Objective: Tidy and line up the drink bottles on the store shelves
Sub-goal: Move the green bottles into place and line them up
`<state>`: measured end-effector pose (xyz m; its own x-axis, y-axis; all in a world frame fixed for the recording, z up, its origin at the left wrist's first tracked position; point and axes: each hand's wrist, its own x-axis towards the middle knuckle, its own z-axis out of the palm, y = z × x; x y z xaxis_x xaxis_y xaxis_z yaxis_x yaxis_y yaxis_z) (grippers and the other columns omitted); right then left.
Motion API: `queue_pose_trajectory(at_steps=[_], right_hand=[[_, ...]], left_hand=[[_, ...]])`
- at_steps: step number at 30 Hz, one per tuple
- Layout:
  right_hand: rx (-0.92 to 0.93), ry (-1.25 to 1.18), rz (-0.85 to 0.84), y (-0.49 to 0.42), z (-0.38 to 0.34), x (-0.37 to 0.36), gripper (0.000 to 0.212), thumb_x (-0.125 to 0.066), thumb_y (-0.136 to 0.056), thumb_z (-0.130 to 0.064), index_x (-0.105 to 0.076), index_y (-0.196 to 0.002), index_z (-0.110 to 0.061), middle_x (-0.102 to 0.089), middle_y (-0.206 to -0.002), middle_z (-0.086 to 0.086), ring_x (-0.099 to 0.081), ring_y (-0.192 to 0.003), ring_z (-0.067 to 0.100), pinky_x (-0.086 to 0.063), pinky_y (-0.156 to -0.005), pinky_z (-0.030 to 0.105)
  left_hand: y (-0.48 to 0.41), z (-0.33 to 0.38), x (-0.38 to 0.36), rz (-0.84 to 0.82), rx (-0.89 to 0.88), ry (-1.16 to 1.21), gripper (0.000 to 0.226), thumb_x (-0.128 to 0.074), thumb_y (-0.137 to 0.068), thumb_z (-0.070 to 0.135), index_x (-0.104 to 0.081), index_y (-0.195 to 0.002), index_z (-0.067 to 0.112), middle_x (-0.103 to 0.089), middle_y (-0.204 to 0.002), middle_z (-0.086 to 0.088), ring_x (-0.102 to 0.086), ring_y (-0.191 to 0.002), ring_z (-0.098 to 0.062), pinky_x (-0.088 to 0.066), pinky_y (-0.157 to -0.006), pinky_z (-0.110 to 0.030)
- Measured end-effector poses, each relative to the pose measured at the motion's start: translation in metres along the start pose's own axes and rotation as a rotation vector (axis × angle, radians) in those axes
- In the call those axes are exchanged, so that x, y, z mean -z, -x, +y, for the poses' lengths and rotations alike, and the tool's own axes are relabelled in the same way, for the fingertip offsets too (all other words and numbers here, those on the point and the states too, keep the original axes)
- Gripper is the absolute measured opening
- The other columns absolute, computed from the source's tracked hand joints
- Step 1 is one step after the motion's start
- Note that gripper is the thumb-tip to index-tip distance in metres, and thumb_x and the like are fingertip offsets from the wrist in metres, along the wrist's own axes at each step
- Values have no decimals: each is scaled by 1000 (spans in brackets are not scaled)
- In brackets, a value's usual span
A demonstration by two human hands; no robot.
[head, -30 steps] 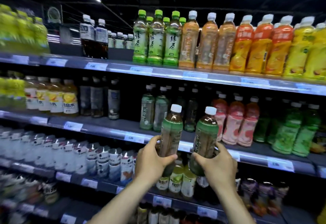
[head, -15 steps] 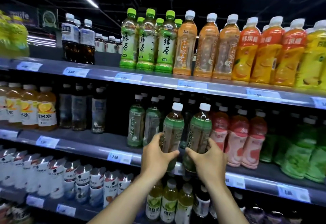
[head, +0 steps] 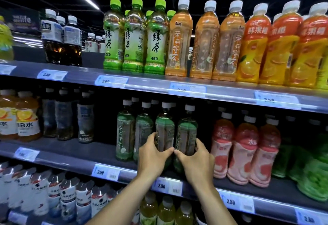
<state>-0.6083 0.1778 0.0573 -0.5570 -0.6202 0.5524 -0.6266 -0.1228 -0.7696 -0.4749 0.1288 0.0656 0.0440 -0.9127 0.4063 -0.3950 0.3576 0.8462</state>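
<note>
Now middle shelf (head: pixel 74 155) crossing frame centre. Two green tea bottles (head: pixel 165 130) standing upright, long axes vertical, side by side at its front edge. Left hand (head: pixel 152 157) gripping left bottle, right hand (head: pixel 197 161) gripping right one, thumbs touching.

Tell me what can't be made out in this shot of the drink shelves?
All in the head view:
- The bases of the two green-labelled bottles, one in the left hand, one in the right hand: hidden by the hands.
- Rear bottles on the middle shelf: lost in shadow.
- Green bottles at far right: blurred, cut by the edge.
- Price tag barcodes: too small.
</note>
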Motion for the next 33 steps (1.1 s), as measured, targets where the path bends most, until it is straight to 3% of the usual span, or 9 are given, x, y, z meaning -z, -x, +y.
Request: queue_pose_trajectory(at_steps=[5,11,14,17,21,26,29,31,33], right_hand=[[14,24,-10,0,7,-4,46,-89,-68,-49,-68,-103,-28,-74,-82,-15,-71,-77,3,-61,-70,32],[50,41,-46,8,6,-1,51,-89,-71,-48,-65,-112,-30,-72,-87,-19,-66,-76,-3,-46,-63,6],[57,33,-55,9,7,0,55,-88,-72,-47,-62,-119,-34,-73,-97,-20,-67,-86,-3,-45,-68,4],[50,28,-63,10,8,-1,53,-89,-74,-41,-61,-119,-37,-73,-99,-21,-68,-91,-3,-49,-74,8],[48,46,-65,13,7,-1,54,-88,-76,-38,-57,-120,-38,-66,-96,-26,-63,-90,-6,-42,-70,-1],[68,76,-62,14,11,-3,64,-86,-75,-37,-55,-131,-35,-71,-110,-18,-67,-101,5,-55,-85,24],[48,101,-43,15,18,-7,77,-83,-75,-41,-47,-143,-33,-64,-129,-11,-63,-116,11,-57,-95,39],[31,124,-28,16,20,-10,81,-81,-77,-44,-44,-147,-30,-59,-137,-8,-59,-124,15,-55,-99,42],[32,129,-17,16,21,-12,77,-81,-77,-44,-48,-145,-28,-61,-135,-8,-60,-123,15,-55,-98,42]], left_hand=[[1,-9,-6,9,-31,-94,88,-83,-77,48,-43,-151,21,-68,-130,-4,-63,-120,-22,-52,-89,-28],[-2,-12,-4,-27,-65,-271,100,-73,-81,58,-27,-159,15,-74,-112,-9,-66,-111,-25,-50,-79,-27],[5,-16,0,-62,-117,-256,102,-75,-81,55,-24,-159,13,-67,-124,-5,-66,-100,-15,-46,-78,-19],[14,-20,2,-65,-190,-259,99,-73,-84,52,-22,-159,12,-55,-139,-3,-60,-115,-15,-47,-89,-20],[16,-21,4,-67,-262,-427,97,-54,-93,61,-9,-161,9,-41,-152,-4,-55,-127,-19,-48,-93,-24],[15,-20,11,-22,-343,-555,91,-53,-93,61,-19,-158,7,-46,-144,-10,-55,-126,-25,-49,-95,-29],[10,-26,16,-14,-382,-428,68,-65,-88,58,-37,-135,18,-65,-112,-6,-68,-100,-28,-56,-73,-33],[4,-33,16,-39,-394,-430,50,-66,-86,60,-39,-105,22,-60,-88,0,-67,-81,-27,-47,-59,-31],[-2,-39,15,-61,-404,-440,48,-65,-85,62,-37,-88,22,-50,-77,3,-60,-73,-24,-38,-57,-29]])
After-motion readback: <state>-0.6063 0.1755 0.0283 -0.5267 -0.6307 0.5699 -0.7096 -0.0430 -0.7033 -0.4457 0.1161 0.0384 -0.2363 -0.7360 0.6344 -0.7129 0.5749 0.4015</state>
